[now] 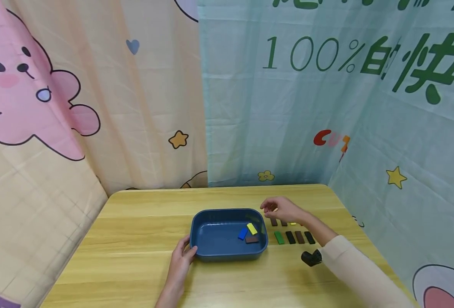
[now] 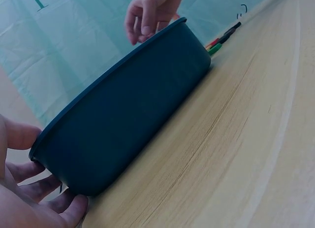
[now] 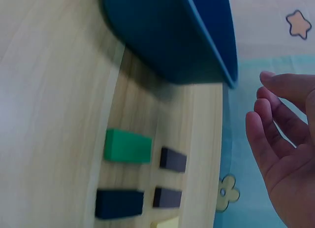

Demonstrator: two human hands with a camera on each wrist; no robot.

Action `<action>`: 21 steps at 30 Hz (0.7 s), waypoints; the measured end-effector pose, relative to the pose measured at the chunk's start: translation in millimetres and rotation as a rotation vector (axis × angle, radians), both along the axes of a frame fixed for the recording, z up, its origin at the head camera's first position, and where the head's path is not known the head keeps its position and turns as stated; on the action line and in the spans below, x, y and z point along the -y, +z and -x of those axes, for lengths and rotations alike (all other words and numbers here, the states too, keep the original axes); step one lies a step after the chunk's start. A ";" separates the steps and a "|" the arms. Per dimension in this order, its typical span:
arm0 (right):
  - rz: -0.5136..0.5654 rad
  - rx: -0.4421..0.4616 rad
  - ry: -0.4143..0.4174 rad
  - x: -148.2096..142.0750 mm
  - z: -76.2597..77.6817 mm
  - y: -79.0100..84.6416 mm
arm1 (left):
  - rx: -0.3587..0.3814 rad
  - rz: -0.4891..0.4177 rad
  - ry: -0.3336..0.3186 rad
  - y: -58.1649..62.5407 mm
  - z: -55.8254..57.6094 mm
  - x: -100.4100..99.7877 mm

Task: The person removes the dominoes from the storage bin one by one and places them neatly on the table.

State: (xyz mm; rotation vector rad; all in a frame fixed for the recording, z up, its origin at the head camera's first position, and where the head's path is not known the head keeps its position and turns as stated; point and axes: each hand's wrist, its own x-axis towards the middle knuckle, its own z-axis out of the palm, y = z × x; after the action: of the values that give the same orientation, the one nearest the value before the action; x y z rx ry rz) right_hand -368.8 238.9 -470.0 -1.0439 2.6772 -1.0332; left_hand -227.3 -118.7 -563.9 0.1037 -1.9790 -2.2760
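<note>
A dark blue plastic basin (image 1: 227,258) stands on the table, with a blue block (image 1: 243,233), a yellow block (image 1: 252,229) and a brown block (image 1: 251,240) lying at its right end. My left hand (image 1: 181,257) holds the basin's near left corner, fingers and thumb against the wall and rim. Over the back right of the basin hovers my right hand (image 1: 282,209), loosely bent; the right wrist view shows nothing between its fingers (image 3: 281,114). Right of the basin lie two rows of blocks, among them a green block (image 3: 128,146) and a black block (image 3: 119,204). My right hand and forearm partly hide the back row.
A small black object (image 1: 311,258) sits beside the right sleeve, nearer me than the blocks. The wooden table (image 1: 142,222) has its far edge against printed curtains (image 1: 250,128), which also hang along both sides.
</note>
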 end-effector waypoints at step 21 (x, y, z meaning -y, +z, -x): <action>-0.126 0.061 0.163 63.8 10.7 8.1 | -0.019 -0.020 -0.003 -1.5 -0.1 -2.1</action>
State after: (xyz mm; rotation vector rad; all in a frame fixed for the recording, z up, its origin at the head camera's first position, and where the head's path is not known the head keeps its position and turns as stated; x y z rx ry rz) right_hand -379.5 175.1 -462.0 -1.1628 2.5225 -0.8409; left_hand -227.2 -116.6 -565.4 0.0815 -1.9482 -2.2906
